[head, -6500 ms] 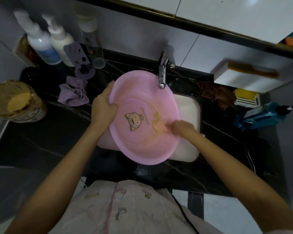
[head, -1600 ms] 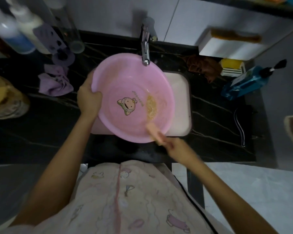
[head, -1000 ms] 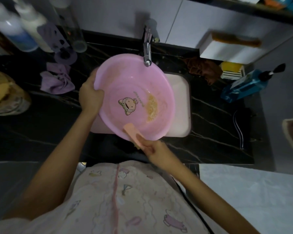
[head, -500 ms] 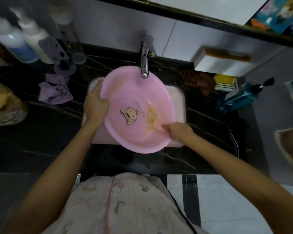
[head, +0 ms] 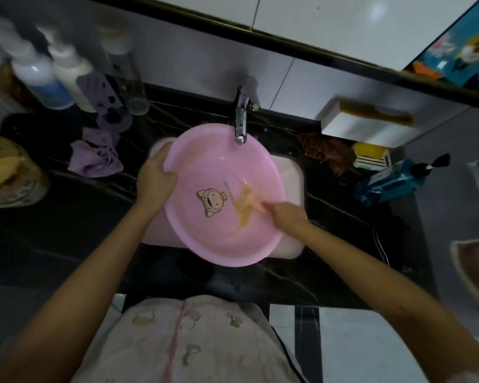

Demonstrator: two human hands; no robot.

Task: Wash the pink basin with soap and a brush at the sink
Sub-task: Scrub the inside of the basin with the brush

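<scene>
The pink basin (head: 205,161), with a cartoon figure printed on its bottom, sits tilted over the white sink (head: 295,172) under the faucet (head: 240,125). My left hand (head: 154,178) grips its left rim. My right hand (head: 285,214) is inside the basin and holds a pinkish brush (head: 253,203), whose head lies against a yellowish smear (head: 244,208) on the basin's floor. Most of the brush is blurred and hidden by my fingers.
A black counter (head: 67,230) surrounds the sink. On its left are pump bottles (head: 42,76), a purple cloth (head: 94,158) and a round golden container (head: 9,172). To the right lie a brown cloth (head: 327,150), a yellow soap on a rack (head: 369,156) and a blue bottle (head: 390,181).
My right hand has brought the brush from the basin's near rim to the yellowish smear inside. My left hand has kept hold of the left rim.
</scene>
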